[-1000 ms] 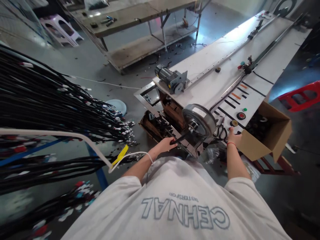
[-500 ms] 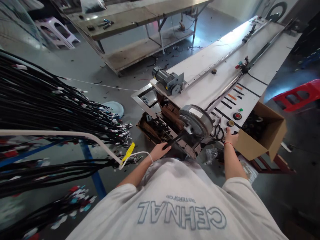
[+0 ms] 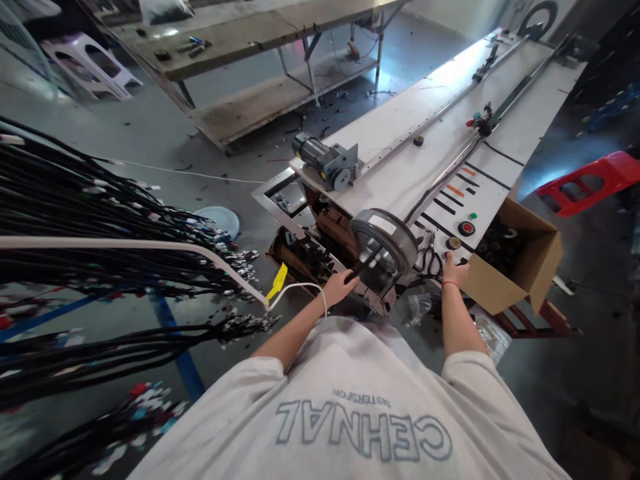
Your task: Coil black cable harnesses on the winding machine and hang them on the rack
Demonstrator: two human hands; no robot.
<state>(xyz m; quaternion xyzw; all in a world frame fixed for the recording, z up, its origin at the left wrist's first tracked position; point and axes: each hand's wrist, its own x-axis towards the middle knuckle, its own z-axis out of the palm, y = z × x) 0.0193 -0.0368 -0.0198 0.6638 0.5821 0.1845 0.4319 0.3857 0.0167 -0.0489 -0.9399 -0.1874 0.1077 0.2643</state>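
1. You stand at the near end of a long white bench, smooth and flat, that runs away to the upper right; black strips and short orange marks are stuck across its near part.
2. The floor is grey concrete, littered with wire scraps. A second, worn table with a lower shelf stands well behind.
3. Your left hand is closed around a thin black cable that slants up to the round metal reel at the bench's end.
4. The reel is a grey disc with a dark rim, set on edge over an open frame of brown and black parts.
5. Your right hand rests on the bench edge just below a round knob; whether the fingers press anything you cannot tell. A red string circles that wrist.
6. A red button and a small green one sit just beyond the knob.
7. A grey motor is bolted near the bench's left edge.
8. An open cardboard box of dark rolls hangs beside the bench on your right.
9. Bundles of black cables with small white and red ends fill the left side.
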